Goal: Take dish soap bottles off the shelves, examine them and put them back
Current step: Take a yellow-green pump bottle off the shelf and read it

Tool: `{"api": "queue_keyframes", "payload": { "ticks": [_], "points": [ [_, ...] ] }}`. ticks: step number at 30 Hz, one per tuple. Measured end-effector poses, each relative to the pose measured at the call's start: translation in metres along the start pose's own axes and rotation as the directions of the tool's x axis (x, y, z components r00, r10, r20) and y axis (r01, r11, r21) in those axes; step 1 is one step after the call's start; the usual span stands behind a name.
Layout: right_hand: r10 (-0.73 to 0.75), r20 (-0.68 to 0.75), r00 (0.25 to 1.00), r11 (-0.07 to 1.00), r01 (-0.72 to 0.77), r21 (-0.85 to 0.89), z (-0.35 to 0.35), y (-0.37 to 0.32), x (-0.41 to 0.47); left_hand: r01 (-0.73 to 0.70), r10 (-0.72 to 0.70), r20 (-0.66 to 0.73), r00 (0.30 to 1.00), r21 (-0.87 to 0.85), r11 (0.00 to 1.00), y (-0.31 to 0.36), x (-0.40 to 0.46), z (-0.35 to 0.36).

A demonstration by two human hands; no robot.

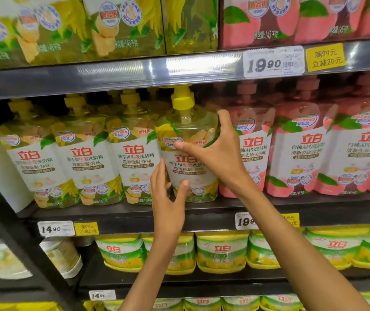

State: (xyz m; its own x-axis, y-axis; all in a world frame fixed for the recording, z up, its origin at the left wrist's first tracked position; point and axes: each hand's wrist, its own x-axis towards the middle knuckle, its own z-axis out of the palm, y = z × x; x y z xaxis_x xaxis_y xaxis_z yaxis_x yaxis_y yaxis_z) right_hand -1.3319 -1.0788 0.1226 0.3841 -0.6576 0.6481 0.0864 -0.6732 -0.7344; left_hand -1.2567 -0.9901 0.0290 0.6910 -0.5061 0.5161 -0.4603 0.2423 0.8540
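Both hands are on my yellow pump bottle at the middle shelf's front edge, right hand gripping its shoulder, left hand pinching its base, so I judge it's mid-handling and needs steady, upright support next.

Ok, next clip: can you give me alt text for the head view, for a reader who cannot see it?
Two bare hands hold a yellow pump bottle of dish soap on a shop's middle shelf: the left hand at its lower left edge, the right hand around its upper right side. Matching yellow bottles stand to its left, pink ones to its right.
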Motion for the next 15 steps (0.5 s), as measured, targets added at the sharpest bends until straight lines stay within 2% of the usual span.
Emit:
{"api": "queue_keyframes", "payload": {
  "ticks": [4, 10, 12, 15],
  "points": [
    [0.044, -0.034, 0.998, 0.996, -0.041, 0.075, 0.003, 0.000, 0.000, 0.024, -0.024, -0.002, 1.000, 0.011, 1.000, -0.001, -0.001, -0.003],
    [0.184, -0.075, 0.980, 0.954, -0.160, 0.255, 0.005, -0.002, -0.003, -0.092, 0.091, -0.029, 0.995, -0.015, 0.996, 0.003, -0.017, -0.006],
    [0.223, -0.043, 0.974, 0.935, -0.201, 0.293, 0.001, -0.005, -0.009, -0.054, 0.054, -0.003, 0.999, -0.100, 0.994, 0.003, -0.023, -0.010],
    [0.268, -0.007, 0.963, 0.891, -0.245, 0.382, -0.008, -0.009, -0.016, 0.097, -0.086, 0.065, 0.994, -0.203, 0.974, 0.002, -0.026, -0.017]
  ]
}}
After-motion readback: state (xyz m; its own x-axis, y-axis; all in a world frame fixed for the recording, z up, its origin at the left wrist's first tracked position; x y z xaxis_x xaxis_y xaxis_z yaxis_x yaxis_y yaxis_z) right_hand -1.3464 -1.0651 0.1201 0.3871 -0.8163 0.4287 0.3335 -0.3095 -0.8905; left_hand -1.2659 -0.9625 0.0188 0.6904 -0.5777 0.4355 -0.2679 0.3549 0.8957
